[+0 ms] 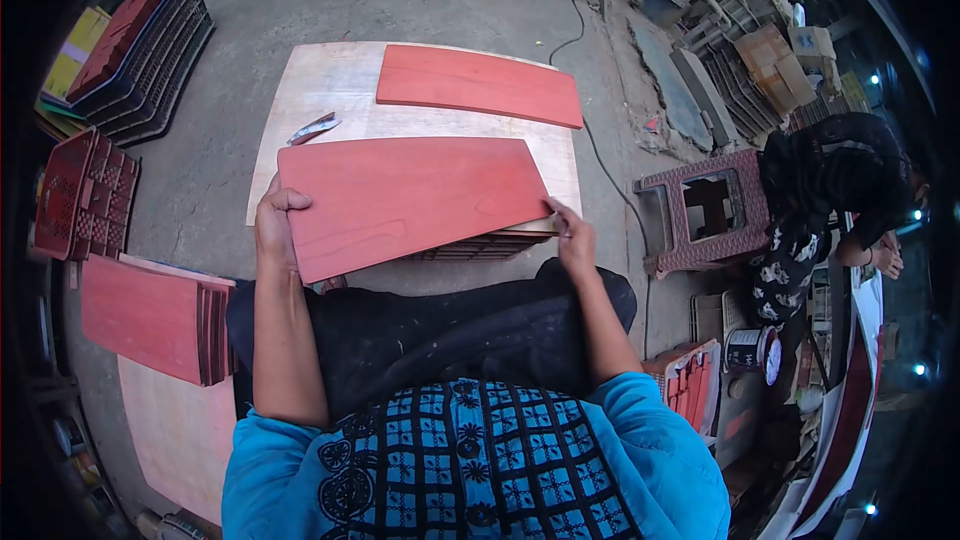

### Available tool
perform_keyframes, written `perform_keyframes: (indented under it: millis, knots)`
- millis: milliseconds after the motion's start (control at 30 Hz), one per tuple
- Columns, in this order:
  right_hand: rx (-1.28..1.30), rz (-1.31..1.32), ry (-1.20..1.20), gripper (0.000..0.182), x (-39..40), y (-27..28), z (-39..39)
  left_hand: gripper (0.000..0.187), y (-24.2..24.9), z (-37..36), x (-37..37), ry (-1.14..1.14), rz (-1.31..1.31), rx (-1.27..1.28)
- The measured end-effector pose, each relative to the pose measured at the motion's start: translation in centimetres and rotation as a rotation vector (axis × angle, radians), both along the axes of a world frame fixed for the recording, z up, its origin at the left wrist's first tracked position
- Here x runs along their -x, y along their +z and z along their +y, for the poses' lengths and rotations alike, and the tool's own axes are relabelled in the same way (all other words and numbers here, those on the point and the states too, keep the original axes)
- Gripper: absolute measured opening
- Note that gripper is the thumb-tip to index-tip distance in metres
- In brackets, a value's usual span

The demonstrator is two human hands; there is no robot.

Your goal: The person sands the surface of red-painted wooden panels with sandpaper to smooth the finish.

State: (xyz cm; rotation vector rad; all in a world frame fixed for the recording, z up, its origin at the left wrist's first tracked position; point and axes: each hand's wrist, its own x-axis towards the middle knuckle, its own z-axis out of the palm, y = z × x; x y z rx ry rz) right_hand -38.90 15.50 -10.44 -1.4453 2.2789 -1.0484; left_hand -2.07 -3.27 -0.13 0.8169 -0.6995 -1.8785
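Observation:
A flat red-painted wooden board [420,200] is tilted above my lap, over the near edge of a pale plywood sheet [335,70]. My left hand [275,225] grips its left edge, thumb on top and fingers underneath. At the lower right edge, my right hand [572,240] is closed with its fingertips against the board; a small dark spot shows there that I cannot make out. A second red board [480,85] lies flat at the far side of the plywood. Left of it rests a small crumpled piece [315,128], maybe a folded sheet or packet.
Left of me, several red boards [150,320] are stacked on another pale sheet [180,430]. Crates [85,195] stand beyond them. To the right are a plastic stool [740,210], a paint bucket [752,352] and a bending person [835,190]. A cable [610,165] crosses the floor.

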Motion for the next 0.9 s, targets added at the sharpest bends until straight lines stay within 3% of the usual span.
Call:
perform_keyframes:
  millis: [67,167,333,433,467,567,767,833,900]
  knots:
    - [0.195,0.128,0.119,0.034,-2.3,-0.2,-0.7,0.07,0.2,0.0,0.1,-0.003,0.011,0.005]
    - [0.16,0.125,0.195,0.034,-2.6,0.8,-1.1,0.07,0.3,0.0,-0.1,-0.01,0.019,0.001]
    - [0.141,0.1,0.103,0.025,0.0,2.0,-6.7,0.069,0.1,0.1,0.0,0.007,-0.001,0.014]
    - [0.144,0.226,0.139,0.025,1.3,1.5,-10.3,0.067,-0.1,0.0,0.1,0.025,-0.043,0.017]
    - [-0.133,0.157,0.093,0.025,1.5,1.3,-10.2,0.067,-0.1,0.0,0.1,0.029,-0.05,0.016]
    - [-0.009,0.215,0.115,0.028,1.0,-0.3,-7.0,0.067,-0.2,-0.2,0.1,0.027,-0.056,0.015]
    - [-0.122,-0.106,0.141,0.03,2.2,2.4,0.6,0.067,-0.3,-0.4,-0.2,0.007,-0.008,0.012]
    - [0.097,-0.115,0.055,0.025,2.5,3.3,-2.8,0.066,0.3,-0.1,0.2,-0.027,0.03,0.001]
    - [0.088,-0.089,0.06,0.025,2.0,3.8,-6.0,0.067,0.0,-0.2,0.2,-0.025,0.014,0.005]
